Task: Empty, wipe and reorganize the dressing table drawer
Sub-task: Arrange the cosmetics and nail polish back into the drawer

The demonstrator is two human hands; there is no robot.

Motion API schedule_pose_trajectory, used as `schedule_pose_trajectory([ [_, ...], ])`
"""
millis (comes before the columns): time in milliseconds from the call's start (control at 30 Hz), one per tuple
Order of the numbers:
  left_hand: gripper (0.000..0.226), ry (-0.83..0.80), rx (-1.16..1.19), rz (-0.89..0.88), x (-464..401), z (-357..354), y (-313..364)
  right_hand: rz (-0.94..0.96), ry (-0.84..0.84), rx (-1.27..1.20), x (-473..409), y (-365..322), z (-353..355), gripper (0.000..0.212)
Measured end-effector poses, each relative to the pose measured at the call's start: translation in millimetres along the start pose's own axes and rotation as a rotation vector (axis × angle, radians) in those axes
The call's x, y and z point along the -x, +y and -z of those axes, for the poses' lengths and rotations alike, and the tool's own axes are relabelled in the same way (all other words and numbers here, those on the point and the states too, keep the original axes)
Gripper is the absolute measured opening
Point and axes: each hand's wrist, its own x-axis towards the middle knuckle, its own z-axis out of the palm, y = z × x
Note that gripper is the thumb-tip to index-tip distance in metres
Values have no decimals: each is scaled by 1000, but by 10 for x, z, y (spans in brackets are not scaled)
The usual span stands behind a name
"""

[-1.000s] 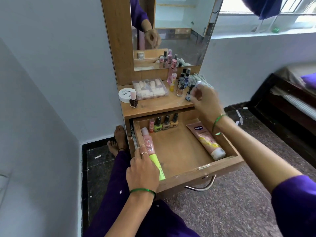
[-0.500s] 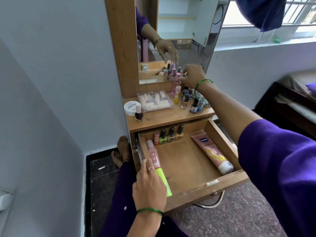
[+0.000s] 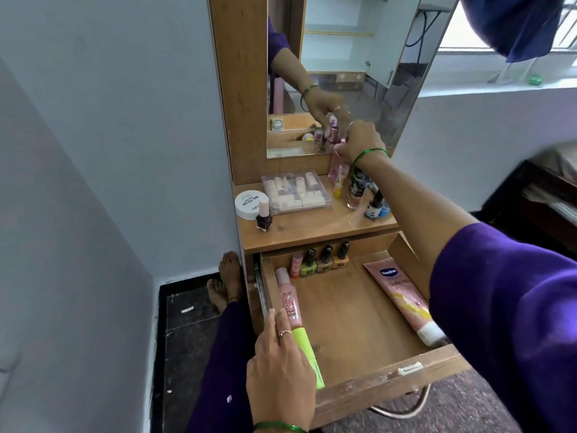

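The wooden drawer (image 3: 352, 320) stands pulled open under the dressing table top (image 3: 312, 228). Inside it, a pink bottle (image 3: 288, 300) and a green tube (image 3: 309, 354) lie along the left wall. A row of nail polish bottles (image 3: 321, 260) stands at the back, and a pink Vaseline tube (image 3: 402, 298) lies on the right. My left hand (image 3: 281, 367) rests flat on the drawer's front left corner, over the green tube. My right hand (image 3: 362, 142) reaches to the mirror and grips the top of a tall pink bottle (image 3: 335, 165) standing on the table top.
On the table top are a clear plastic box (image 3: 296, 193), a white round jar (image 3: 248, 203), a dark nail polish bottle (image 3: 263, 215) and several small bottles (image 3: 371, 201). A wall is close on the left, a bed (image 3: 543, 189) on the right. My feet (image 3: 229, 276) lie beside the table.
My right hand has moved from the small bottles at the table's front right back to the tall pink bottle by the mirror and taken hold of its top. My left hand has stayed put.
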Motion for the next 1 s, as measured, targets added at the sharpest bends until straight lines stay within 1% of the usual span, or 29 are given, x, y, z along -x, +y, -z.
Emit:
schedule_pose_trajectory([
  [67,59,-7,0,1,10,-5,-12,74,57,17,51,52,32,23],
  [133,60,-12,-2,4,8,1,-13,155,147,-18,91,115,97,17],
  [267,62,-11,-12,9,26,33,12,291,282,-103,155,248,364,17],
  [367,62,10,-43,-1,54,68,31,364,307,-236,320,277,636,20],
  [400,61,25,-47,-7,62,70,29,379,282,-306,416,268,721,21],
  [467,58,52,-55,-7,78,68,32,359,159,-514,652,250,845,16],
  [533,56,70,-53,-2,96,63,39,267,0,-746,880,253,902,6],
  [600,56,75,-45,5,102,58,40,150,-134,-867,1065,293,894,8],
  [700,55,71,-56,8,107,66,47,28,-285,-909,1286,374,760,16],
  [833,57,58,-59,18,125,85,60,-46,-468,-886,1568,474,395,20],
  [900,62,46,-58,24,119,83,45,-122,-550,-885,1717,529,160,16],
  [967,66,55,-36,19,119,78,34,-140,-592,-792,1860,609,-74,15],
  [1000,64,62,-24,16,120,73,35,-132,-602,-713,1917,646,-175,16],
])
